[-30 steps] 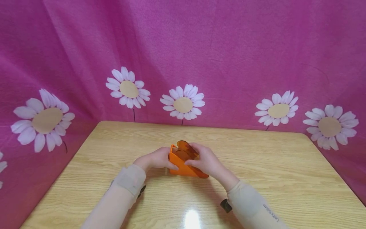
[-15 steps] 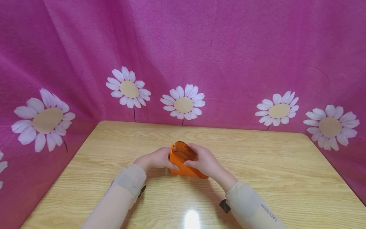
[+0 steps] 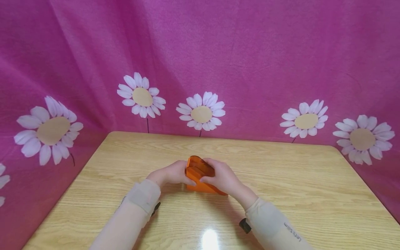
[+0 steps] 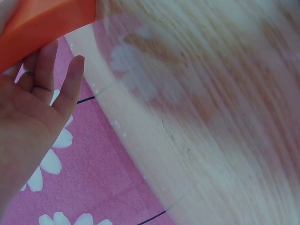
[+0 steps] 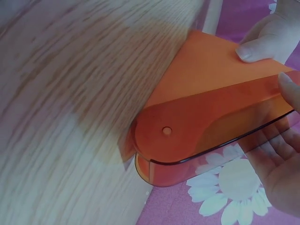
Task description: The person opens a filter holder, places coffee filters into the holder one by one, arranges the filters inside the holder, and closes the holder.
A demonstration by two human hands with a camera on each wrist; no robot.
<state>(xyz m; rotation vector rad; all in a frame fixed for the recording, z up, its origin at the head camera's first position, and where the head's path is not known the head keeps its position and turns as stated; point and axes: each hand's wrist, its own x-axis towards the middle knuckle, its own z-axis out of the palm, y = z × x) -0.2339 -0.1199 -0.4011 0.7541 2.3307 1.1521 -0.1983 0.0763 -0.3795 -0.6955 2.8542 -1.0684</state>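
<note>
An orange plastic box (image 3: 197,187) stands on the table between both hands, with a see-through orange lid (image 3: 196,161) along its top. In the right wrist view the lid (image 5: 192,126) has a round pivot at its low end and overlaps the box's (image 5: 201,70) side. My left hand (image 3: 175,172) grips the box's left end, thumb on the near face. From the left wrist view, the left hand's (image 4: 33,112) fingers reach under and behind the box (image 4: 47,28). My right hand (image 3: 223,176) holds the lid between thumb and fingers. The inside of the box is hidden.
The wooden table (image 3: 300,187) extends around the hands. A pink cloth (image 3: 250,62) with white flowers hangs behind it and at both sides. Each wrist wears a pale band (image 3: 268,218) with a small black camera (image 3: 245,225).
The lid has swung down and leftward over the box, narrowing the gap at its left end. My right hand moved slightly left with it; the left hand has kept its grip.
</note>
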